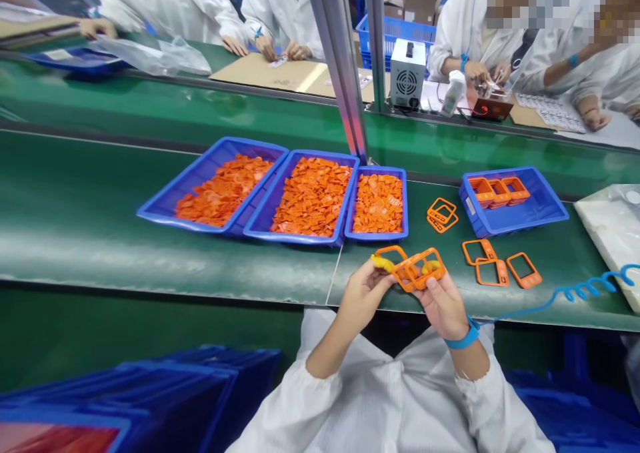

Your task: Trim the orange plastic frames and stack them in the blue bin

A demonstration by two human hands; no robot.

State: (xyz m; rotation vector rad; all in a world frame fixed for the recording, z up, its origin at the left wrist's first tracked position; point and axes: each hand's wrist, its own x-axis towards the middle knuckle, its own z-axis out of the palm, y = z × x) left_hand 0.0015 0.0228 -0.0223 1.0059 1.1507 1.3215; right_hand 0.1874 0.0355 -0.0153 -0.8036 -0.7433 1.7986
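Observation:
My left hand (364, 291) pinches orange plastic frames at their left side, a yellow cover showing on one fingertip. My right hand (445, 304), with a blue wrist strap (464, 336), is closed on the right end of the same overlapping orange plastic frames (419, 269). The frames are rectangular with open middles, held just above the bench edge; how many there are is hard to make out. Beyond my right hand lie several loose orange frames (493, 273), and a pair (442, 214) rests farther back.
Three blue trays (253, 231) of small orange pieces stand left of centre. A blue tray (545, 216) with stacked frames sits at the right. A coiled blue cord (575, 293) runs from my strap. Co-workers' hands (287, 51) work across the green bench (75, 213); a metal post (345, 73) rises between.

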